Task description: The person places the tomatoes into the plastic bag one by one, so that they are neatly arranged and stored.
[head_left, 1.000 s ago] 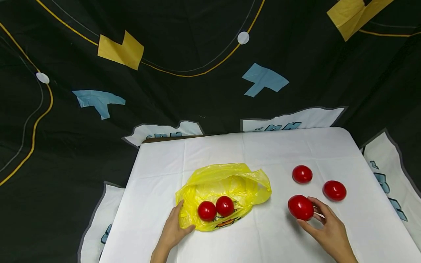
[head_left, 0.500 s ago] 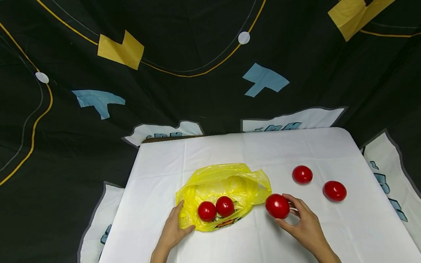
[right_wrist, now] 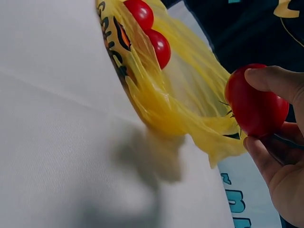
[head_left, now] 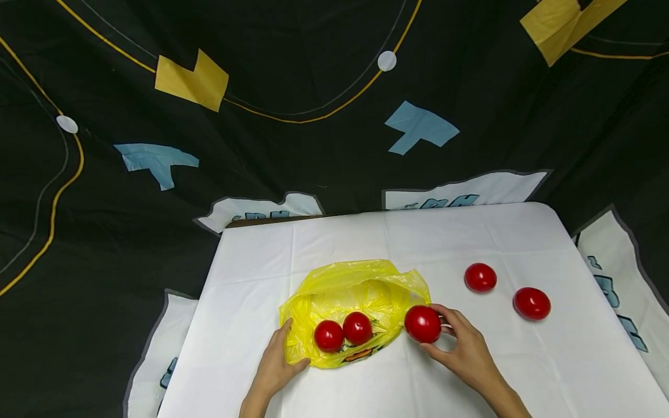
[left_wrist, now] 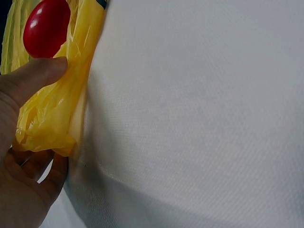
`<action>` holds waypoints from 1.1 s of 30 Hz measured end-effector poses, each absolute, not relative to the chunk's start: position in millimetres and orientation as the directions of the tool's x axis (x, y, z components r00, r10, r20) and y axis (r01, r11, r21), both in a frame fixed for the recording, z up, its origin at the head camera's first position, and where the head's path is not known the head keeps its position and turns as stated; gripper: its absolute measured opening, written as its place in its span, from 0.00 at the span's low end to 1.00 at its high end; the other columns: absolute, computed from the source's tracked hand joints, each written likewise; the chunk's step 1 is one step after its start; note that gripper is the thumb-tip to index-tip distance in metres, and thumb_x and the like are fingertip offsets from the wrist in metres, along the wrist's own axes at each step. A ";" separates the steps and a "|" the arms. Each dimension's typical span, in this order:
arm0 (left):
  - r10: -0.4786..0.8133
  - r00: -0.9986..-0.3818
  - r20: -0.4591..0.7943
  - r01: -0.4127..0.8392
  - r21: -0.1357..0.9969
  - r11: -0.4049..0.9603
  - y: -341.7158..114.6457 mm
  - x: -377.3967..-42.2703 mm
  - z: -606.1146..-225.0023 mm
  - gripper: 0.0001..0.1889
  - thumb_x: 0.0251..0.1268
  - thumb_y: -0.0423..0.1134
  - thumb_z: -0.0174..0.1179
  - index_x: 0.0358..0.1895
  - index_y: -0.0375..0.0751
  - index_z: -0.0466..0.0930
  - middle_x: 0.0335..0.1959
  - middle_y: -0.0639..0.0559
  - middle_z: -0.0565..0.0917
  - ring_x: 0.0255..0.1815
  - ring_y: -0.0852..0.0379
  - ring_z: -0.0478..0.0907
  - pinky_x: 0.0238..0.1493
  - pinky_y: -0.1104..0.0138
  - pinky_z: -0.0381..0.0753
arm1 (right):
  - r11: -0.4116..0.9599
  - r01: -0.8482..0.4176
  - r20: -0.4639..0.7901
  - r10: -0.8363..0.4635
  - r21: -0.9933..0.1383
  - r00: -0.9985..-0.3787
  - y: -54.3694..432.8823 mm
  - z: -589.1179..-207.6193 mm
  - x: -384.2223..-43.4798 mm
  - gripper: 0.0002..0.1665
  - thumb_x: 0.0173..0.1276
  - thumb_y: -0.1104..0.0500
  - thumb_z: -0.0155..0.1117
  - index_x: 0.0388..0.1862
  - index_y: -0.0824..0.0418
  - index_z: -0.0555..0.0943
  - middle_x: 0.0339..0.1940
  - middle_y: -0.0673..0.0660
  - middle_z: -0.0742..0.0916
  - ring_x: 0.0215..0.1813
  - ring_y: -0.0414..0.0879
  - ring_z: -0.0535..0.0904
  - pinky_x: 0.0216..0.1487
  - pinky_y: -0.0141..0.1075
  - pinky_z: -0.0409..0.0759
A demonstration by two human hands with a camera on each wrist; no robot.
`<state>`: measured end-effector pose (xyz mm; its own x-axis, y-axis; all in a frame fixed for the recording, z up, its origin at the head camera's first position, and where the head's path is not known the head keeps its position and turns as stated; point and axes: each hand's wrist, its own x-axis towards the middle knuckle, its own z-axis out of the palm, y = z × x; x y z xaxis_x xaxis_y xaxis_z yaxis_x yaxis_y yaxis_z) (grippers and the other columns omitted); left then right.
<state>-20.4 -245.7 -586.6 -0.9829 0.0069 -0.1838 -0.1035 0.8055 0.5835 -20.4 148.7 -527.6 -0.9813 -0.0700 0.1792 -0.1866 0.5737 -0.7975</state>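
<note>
My right hand (head_left: pixel 462 348) holds a glossy red tomato (head_left: pixel 423 324) between thumb and fingers, at the right end of a yellow plastic bag (head_left: pixel 334 276). Thin dark sepals show on the held tomato (right_wrist: pixel 256 107) in the right wrist view. The bag lies on its side with its mouth spread wide. Two tomatoes sit side by side inside it, a left one (head_left: pixel 328 335) and a right one (head_left: pixel 358 328). My left hand (head_left: pixel 274 360) grips the bag's left edge, thumb over the plastic (left_wrist: pixel 57 114) and fingers beneath it in the left wrist view.
Two more tomatoes lie on the white-covered table (head_left: pixel 470 232) to the right: one farther back (head_left: pixel 480 277), the other nearer the right side (head_left: pixel 532 303). A dark patterned cloth (head_left: pixel 313 162) hangs behind the table and around its sides.
My right hand has carried the tomato leftward over the table to the bag's right end. The left hand, the bag and the other tomatoes have stayed in place.
</note>
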 end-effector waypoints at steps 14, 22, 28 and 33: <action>0.016 -0.985 -0.172 -0.090 0.592 0.801 -246.7 -21.6 -587.2 0.56 0.40 0.47 0.77 0.73 0.42 0.52 0.62 0.42 0.69 0.65 0.40 0.66 0.65 0.46 0.65 | 0.541 -0.211 0.172 -0.122 -0.814 -0.978 130.1 -528.4 -30.4 0.46 0.40 0.58 0.83 0.61 0.58 0.73 0.53 0.51 0.80 0.47 0.45 0.80 0.46 0.38 0.84; 0.010 -0.984 -0.177 -0.097 0.584 0.806 -246.2 -21.8 -586.5 0.56 0.39 0.47 0.77 0.73 0.42 0.52 0.63 0.42 0.69 0.65 0.40 0.66 0.65 0.46 0.65 | 0.507 -0.243 0.182 -0.166 -0.827 -0.969 118.0 -531.3 -37.3 0.45 0.40 0.60 0.83 0.61 0.61 0.73 0.55 0.53 0.79 0.49 0.46 0.80 0.48 0.38 0.83; 0.001 -0.981 -0.193 -0.114 0.582 0.805 -246.0 -21.2 -586.4 0.56 0.39 0.48 0.77 0.73 0.43 0.52 0.63 0.42 0.68 0.65 0.40 0.66 0.65 0.45 0.64 | 0.480 -0.256 0.189 -0.185 -0.839 -0.965 110.7 -535.8 -43.8 0.44 0.42 0.62 0.82 0.60 0.61 0.73 0.58 0.56 0.78 0.50 0.47 0.80 0.48 0.36 0.83; -0.007 -0.979 -0.202 -0.125 0.578 0.807 -245.0 -20.6 -585.6 0.56 0.39 0.48 0.77 0.73 0.43 0.53 0.63 0.42 0.68 0.65 0.40 0.66 0.65 0.45 0.64 | 0.480 -0.234 0.168 -0.177 -0.846 -0.970 106.9 -543.6 -48.7 0.44 0.42 0.62 0.82 0.60 0.61 0.73 0.59 0.57 0.78 0.49 0.47 0.81 0.48 0.34 0.83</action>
<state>-20.6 -245.0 -585.6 -0.9793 -0.0073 -0.2023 -0.1253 0.8066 0.5776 -48.7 106.9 -543.6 -0.9699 -0.1766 0.1678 -0.2337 0.4798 -0.8457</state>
